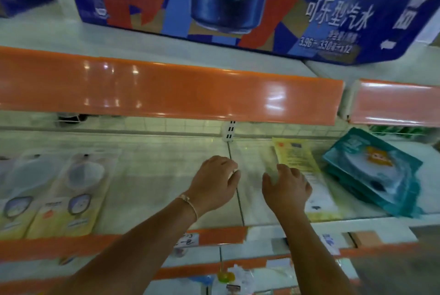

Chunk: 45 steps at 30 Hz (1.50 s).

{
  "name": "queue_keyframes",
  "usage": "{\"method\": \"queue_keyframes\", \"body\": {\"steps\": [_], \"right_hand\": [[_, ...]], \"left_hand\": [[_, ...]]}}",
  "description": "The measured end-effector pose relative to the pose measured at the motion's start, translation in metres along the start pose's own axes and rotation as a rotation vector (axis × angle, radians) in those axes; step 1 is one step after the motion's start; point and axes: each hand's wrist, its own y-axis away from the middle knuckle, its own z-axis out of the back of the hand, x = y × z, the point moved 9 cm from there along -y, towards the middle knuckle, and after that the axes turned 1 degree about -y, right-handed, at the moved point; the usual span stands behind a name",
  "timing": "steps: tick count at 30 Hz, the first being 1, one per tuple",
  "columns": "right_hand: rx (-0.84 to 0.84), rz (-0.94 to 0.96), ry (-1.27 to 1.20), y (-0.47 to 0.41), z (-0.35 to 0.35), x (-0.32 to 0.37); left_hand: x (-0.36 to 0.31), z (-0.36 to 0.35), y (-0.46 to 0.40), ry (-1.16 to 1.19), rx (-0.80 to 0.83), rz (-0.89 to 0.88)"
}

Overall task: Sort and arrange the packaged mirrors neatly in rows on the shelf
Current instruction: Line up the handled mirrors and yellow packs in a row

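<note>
Head view: left hand (215, 184) clenched beside right hand (287, 188), which presses the yellow mirror pack (301, 170) on the shelf (166, 175).

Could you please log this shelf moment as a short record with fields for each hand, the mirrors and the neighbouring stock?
left hand: over bare shelf, fingers curled, seems to hold nothing
right hand: fingers resting on the yellow packaged mirror; picture blurred
sorted mirrors: packaged, lying flat side by side at the left of the shelf
teal packs: stacked right of the yellow mirror pack
upper shelf: blue soda carton
divider seam: runs between the hands
</note>
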Motion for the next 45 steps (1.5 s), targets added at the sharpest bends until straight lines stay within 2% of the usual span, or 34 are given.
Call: {"method": "queue_keyframes", "body": {"steps": [3,7,13,21,25,29,33,36,41,42,45], "right_hand": [[0.034,-0.042,0.074,-0.017,0.001,-0.039],[0.077,-0.004,0.118,-0.028,-0.01,-0.058],[-0.041,0.077,0.061,-0.031,-0.014,-0.052],[0.044,0.051,0.229,-0.025,-0.028,-0.042],[0.017,0.042,0.29,-0.029,-0.02,-0.037],[-0.038,0.018,0.235,-0.028,-0.005,-0.029],[-0.126,0.041,-0.074,-0.013,0.022,0.0],[-0.159,0.063,-0.215,-0.005,0.041,0.027],[-0.149,0.096,-0.426,0.008,0.053,0.064],[-0.133,0.087,-0.478,0.01,0.051,0.069],[-0.063,0.038,-0.637,0.019,0.034,0.08]], "left_hand": [[-0.028,-0.019,-0.011,0.026,0.027,-0.024],[-0.043,-0.044,-0.018,0.034,0.131,0.005],[-0.039,-0.058,-0.017,0.027,0.175,0.045],[-0.02,-0.052,0.0,0.024,0.198,0.069],[-0.006,-0.043,0.008,-0.005,0.199,0.083],[0.006,-0.04,0.01,-0.009,0.19,0.092],[0.009,-0.035,0.01,0.043,0.171,0.086],[0.011,-0.024,0.01,0.177,0.137,0.141],[0.04,-0.013,0.013,0.449,0.151,0.448],[0.046,-0.01,0.017,0.576,0.151,0.542],[0.054,-0.015,0.034,1.242,0.13,0.806]]}}
